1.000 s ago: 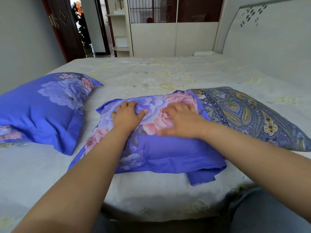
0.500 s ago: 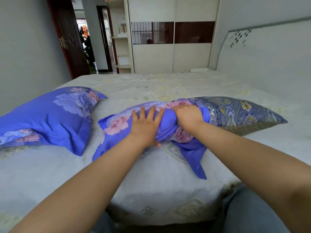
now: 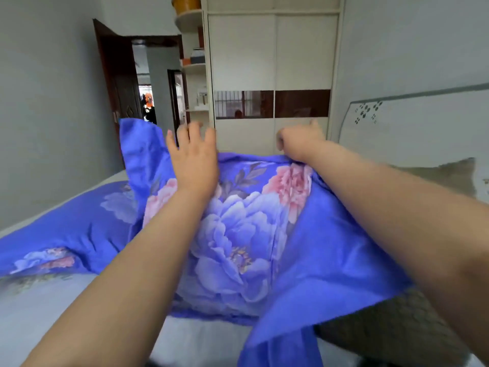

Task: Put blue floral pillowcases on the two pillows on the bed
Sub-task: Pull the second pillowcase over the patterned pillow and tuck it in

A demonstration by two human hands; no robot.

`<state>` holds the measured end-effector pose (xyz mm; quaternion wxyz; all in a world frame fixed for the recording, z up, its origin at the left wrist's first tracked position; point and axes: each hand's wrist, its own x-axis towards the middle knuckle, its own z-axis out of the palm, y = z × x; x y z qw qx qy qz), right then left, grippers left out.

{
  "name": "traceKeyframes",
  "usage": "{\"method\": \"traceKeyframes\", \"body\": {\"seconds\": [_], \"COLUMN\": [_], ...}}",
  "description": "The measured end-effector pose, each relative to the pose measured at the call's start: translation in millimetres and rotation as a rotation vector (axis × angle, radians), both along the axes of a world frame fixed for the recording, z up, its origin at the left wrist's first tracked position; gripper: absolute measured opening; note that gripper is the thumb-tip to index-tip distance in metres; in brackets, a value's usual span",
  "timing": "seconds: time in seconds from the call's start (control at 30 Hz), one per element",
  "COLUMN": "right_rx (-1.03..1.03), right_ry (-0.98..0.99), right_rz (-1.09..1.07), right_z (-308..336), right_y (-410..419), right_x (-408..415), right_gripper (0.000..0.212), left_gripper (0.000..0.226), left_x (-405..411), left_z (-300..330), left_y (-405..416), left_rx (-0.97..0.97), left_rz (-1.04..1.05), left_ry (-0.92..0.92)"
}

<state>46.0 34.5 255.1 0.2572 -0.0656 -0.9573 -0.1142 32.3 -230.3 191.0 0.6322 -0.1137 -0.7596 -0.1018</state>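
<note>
the pillowcase [image 3: 238, 234] hangs below the right hand's [image 3: 299, 143] clenched fingers; the left hand's [image 3: 194, 157] fingers, spread and empty, hover beside its raised corner.

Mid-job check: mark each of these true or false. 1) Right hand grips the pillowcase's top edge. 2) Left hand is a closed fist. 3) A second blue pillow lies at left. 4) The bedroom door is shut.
1) True: the right hand pinches the top edge of the pillowcase.
2) False: the left hand has its fingers spread.
3) True: the second blue pillow lies at left.
4) False: the door stands open.
</note>
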Motion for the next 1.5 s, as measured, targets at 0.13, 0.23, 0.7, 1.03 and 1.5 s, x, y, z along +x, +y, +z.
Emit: {"method": "traceKeyframes", "body": {"seconds": [0.13, 0.23, 0.7, 1.03, 1.5], "right_rx": [-0.151, -0.299, -0.391, -1.09, -1.815], "right_ry": [-0.198, -0.381, -0.12, -0.194, 0.271], "right_rz": [-0.054, -0.11, 0.254, 0.659, 0.27], "right_z": [-101, -176, -253, -297, -333], "right_y": [2, -6, -44, -73, -45], "right_x": [-3, 8, 51, 56, 35], "right_gripper": [0.047, 0.085, 0.096, 0.061, 0.015], "left_gripper": [0.035, 0.054, 0.026, 0.031, 0.025], "left_x": [-31, -26, 1, 15, 38], "left_z": [-120, -199, -182, -157, -223], "left_y": [4, 17, 5, 100, 38], "left_rx": [-0.133, -0.111, 0.1, 0.305, -0.124], "left_rz": [0.069, 0.001, -0.228, -0.55, 0.046], "left_ry": [-0.669, -0.86, -1.216, -1.218, -0.782]}}
